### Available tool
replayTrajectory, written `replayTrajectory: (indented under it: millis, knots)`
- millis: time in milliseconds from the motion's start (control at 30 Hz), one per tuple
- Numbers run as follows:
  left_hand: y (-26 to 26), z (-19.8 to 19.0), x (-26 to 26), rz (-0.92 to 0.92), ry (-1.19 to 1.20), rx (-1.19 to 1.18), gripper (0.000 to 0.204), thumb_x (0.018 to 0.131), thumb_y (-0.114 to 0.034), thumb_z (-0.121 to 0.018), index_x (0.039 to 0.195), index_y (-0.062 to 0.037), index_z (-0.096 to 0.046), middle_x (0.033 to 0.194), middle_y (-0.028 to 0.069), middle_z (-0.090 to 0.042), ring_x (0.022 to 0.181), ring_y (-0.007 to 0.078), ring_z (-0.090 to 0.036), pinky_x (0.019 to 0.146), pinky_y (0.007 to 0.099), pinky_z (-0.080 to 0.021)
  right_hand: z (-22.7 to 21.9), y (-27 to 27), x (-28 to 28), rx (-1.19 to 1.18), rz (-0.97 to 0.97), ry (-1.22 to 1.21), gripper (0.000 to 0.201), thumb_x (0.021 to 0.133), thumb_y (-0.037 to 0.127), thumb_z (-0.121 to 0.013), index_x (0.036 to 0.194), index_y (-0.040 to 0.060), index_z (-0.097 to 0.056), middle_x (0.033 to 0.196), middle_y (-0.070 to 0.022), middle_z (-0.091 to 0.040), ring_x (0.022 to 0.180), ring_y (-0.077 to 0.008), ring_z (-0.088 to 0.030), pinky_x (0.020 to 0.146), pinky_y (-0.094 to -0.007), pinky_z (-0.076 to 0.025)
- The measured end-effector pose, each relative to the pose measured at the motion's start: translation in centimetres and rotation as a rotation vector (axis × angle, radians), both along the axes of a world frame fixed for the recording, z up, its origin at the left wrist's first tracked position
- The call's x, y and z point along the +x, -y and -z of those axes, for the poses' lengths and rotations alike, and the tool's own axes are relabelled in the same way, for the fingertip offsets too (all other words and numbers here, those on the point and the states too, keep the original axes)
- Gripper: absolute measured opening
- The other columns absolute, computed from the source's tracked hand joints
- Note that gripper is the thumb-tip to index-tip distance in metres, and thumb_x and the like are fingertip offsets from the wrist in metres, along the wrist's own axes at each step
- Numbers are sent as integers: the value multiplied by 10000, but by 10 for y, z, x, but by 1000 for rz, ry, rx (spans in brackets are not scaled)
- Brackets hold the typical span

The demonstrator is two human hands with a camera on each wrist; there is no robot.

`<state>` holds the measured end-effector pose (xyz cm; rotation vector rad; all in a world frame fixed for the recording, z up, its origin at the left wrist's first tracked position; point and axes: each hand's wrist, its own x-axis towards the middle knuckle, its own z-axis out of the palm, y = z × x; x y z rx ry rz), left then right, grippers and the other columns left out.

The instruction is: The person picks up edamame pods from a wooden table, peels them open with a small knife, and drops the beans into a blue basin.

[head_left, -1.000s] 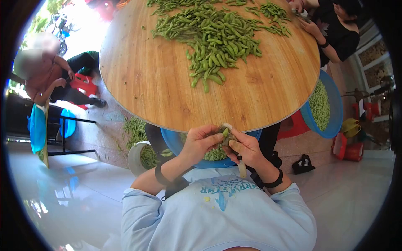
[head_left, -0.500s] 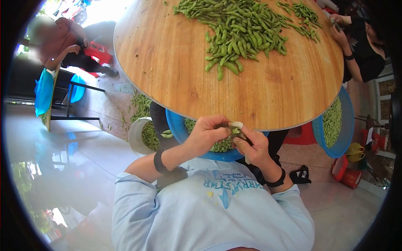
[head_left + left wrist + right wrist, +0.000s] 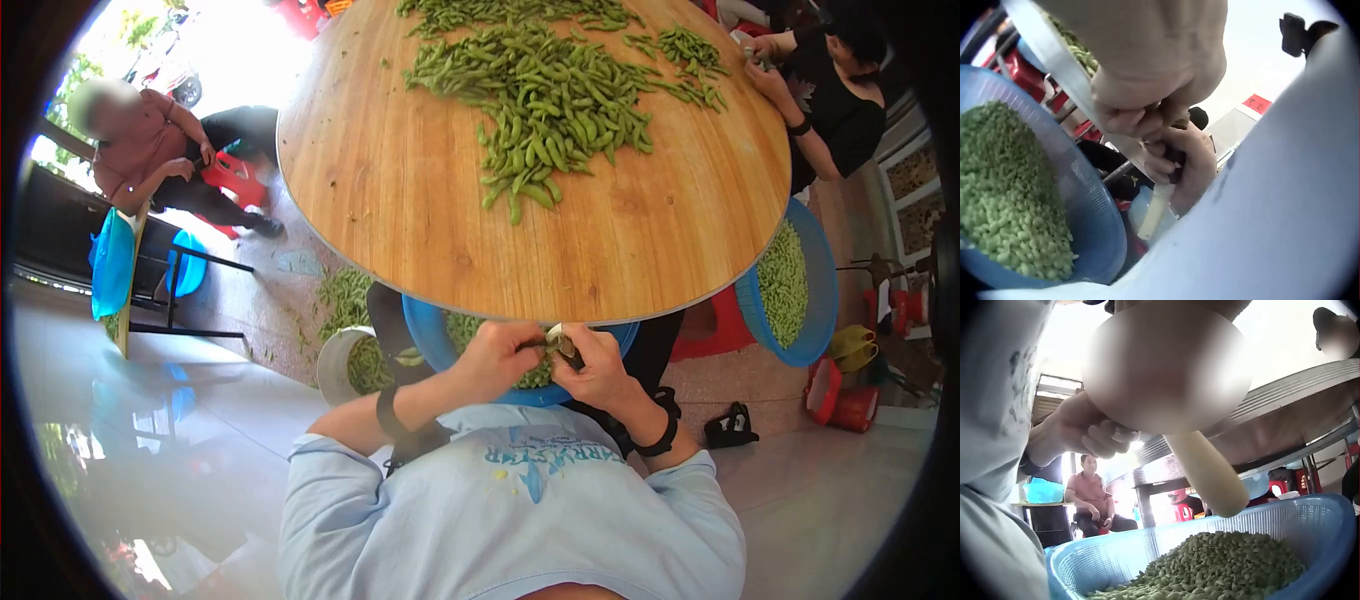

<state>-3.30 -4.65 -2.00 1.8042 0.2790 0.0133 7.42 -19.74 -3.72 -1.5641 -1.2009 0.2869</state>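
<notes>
- The left hand [image 3: 500, 355] and right hand [image 3: 597, 368] meet, both grips closed on one edamame pod [image 3: 553, 343]; the right also holds a pale-handled tool [image 3: 1157, 209].
- Directly below the grip: blue basket [image 3: 425, 330] of shelled beans [image 3: 1210, 562].
- Risk: a squeezed bean could shoot past the basket rim.
- Beyond: wooden surface [image 3: 400, 190] bearing the pod pile [image 3: 550, 100].

Head cam looked steeply down from above the person, fisheye, over round table [image 3: 400, 180] and blue basket [image 3: 425, 335] in lap. L wrist cam sat very close, looking up past fingers under table edge. R wrist cam was low at basket rim [image 3: 1222, 522], facing outward. All 3 shared basket.
</notes>
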Motion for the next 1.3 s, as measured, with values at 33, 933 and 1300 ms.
replayTrajectory:
  millis: [33,933,1300]
  knots:
    - [2,-1,-1,4,14,7,119,770,-39,-573,856,35,-609,665,174,-549,608,251,-565,572,349,-449,-1,-1,0,-31,20,-11,264,678,-43,-627,922,-9,-533,662,-128,-547,549,-260,-571,504,-325,-450]
    - [-118,-14,102,194,333,1079,296,746,-2,-587,1038,-51,-585,1002,113,-517,925,312,-518,764,390,-470,-29,4,5,-246,-212,-554,322,914,74,-499,1217,-34,-487,780,-97,-580,599,-139,-568,530,-265,-453]
    - [-58,-32,61,-45,118,-330,148,893,-85,-579,1010,4,-589,827,60,-618,707,130,-574,632,249,-457,-24,-21,18,205,-116,-1132,406,981,184,-415,1347,12,-374,753,-105,-516,510,-96,-442,405,-206,-344]
